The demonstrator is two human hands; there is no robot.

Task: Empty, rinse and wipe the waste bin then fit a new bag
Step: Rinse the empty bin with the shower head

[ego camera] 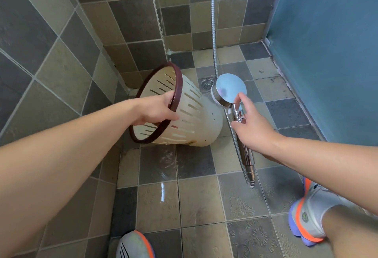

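My left hand grips the rim of the tilted cream waste bin. Just right of the bin, my right hand pinches the chrome shower head handle.

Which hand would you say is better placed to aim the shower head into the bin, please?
The right hand: it grips the shower head by its handle, while the left hand holds the tilted bin.

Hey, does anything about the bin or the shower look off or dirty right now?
The waste bin is tipped on its side, held at the rim by the left hand. It has brownish stains low on its wall. The floor looks wet.
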